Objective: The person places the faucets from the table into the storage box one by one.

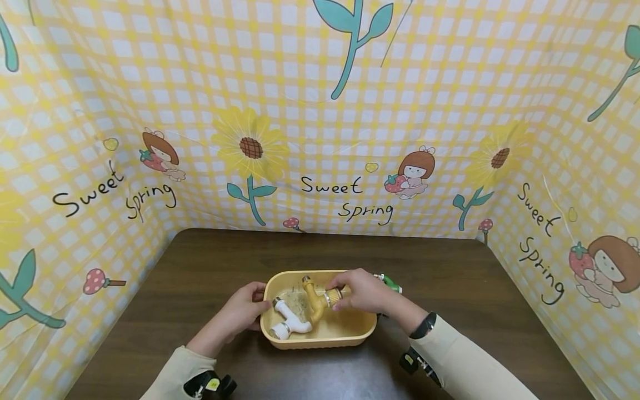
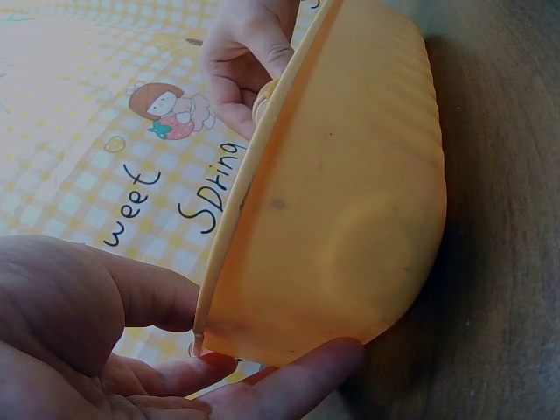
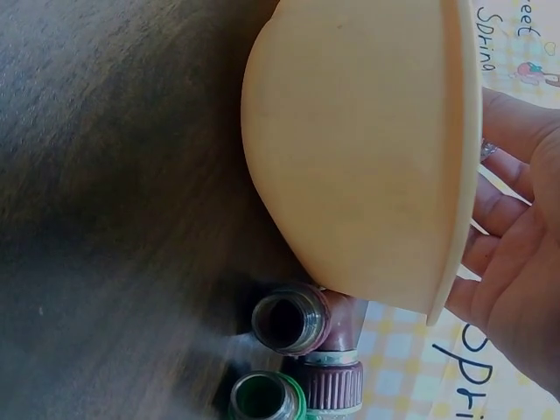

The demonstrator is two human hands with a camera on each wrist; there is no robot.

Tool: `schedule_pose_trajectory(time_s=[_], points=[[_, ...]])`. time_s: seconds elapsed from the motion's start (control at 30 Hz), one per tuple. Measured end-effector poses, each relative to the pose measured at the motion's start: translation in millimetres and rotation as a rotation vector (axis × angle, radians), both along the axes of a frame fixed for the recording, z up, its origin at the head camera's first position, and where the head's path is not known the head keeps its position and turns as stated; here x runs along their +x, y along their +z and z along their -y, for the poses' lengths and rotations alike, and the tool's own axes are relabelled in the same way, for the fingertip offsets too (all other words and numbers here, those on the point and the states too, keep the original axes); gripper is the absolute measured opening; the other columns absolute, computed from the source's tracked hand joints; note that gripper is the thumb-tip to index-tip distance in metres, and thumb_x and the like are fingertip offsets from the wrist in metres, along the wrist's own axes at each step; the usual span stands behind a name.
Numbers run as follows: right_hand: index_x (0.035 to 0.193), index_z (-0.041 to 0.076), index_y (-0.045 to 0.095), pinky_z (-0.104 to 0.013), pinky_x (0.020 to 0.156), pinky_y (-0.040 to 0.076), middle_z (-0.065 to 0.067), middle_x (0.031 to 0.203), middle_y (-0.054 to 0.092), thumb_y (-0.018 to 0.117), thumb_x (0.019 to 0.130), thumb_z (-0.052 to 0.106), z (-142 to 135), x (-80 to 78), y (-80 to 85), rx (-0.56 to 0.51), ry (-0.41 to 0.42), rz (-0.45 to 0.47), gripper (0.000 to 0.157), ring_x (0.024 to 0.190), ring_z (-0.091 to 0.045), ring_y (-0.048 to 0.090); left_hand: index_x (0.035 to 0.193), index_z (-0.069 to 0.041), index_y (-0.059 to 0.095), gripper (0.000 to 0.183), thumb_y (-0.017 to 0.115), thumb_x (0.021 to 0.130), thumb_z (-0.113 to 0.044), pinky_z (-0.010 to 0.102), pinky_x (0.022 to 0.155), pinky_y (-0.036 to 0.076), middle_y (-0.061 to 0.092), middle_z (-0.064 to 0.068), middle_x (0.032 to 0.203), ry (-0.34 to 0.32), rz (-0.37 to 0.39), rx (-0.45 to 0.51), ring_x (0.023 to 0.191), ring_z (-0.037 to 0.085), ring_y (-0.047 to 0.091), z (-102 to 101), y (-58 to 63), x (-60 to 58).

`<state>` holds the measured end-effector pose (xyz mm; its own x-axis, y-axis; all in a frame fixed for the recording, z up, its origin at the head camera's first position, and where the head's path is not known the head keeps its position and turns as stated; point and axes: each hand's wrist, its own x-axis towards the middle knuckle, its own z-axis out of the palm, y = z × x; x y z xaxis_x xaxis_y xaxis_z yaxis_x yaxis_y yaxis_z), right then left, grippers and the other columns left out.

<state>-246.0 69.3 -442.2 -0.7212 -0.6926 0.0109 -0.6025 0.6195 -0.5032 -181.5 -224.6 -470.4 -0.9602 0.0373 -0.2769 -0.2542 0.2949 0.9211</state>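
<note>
Evidently, the work stands partway along: two taps lie inside the basin, two outside. At the left, the left hand (image 1: 240, 308) grips the end of the yellow basin (image 1: 320, 343), whose long axis runs left to right, parallel to the far edge of the surface (image 1: 225, 255). Within its left half, the white tap (image 1: 291, 322) slants, its narrow threaded end toward the surface's far left corner. Next, around the basin's middle, the yellow tap (image 1: 314, 303) points its metal end at the far edge, long axis running far to near; the right hand (image 1: 365, 291) pinches its ribbed collar, whether lifting or lowering I cannot tell. Just beside the basin's right end, the dark red tap (image 3: 337, 381) and green tap (image 1: 392, 284) seem left to handle.
</note>
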Motion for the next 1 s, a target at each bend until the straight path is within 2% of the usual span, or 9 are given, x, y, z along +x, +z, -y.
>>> schedule_pose_trajectory(time_s=[0.33,0.73,1.0], points=[[0.109,0.027,0.069,-0.033,0.091,0.052,0.02,0.102,0.066,0.082,0.075,0.033,4,-0.4,-4.6,-0.007,0.009,0.017,0.037,0.099,-0.003,0.059,0.133,0.002,0.045,0.043,0.059,0.093,-0.004,0.04,0.06,0.06,0.056,0.024,0.121,0.0,-0.016,-0.008,0.088,0.028,0.068,-1,2.3,2.3],[0.108,0.025,0.069,-0.026,0.087,0.051,0.018,0.102,0.066,0.083,0.074,0.032,5,1.1,-4.5,0.025,0.005,0.022,0.036,0.097,-0.004,0.059,0.132,0.002,0.046,0.041,0.058,0.093,-0.004,0.042,0.061,0.06,0.056,0.024,0.12,-0.001,-0.014,0.009,0.088,0.028,0.068,0,1.6,1.6],[0.106,0.026,0.069,-0.023,0.084,0.05,0.019,0.1,0.065,0.083,0.074,0.032,5,-2.8,-12.3,0.028,0.033,0.012,0.036,0.093,-0.002,0.058,0.132,0.002,0.046,0.042,0.059,0.092,-0.004,0.042,0.062,0.06,0.056,0.024,0.12,0.003,-0.019,0.003,0.088,0.028,0.068,-1,1.9,1.7]])
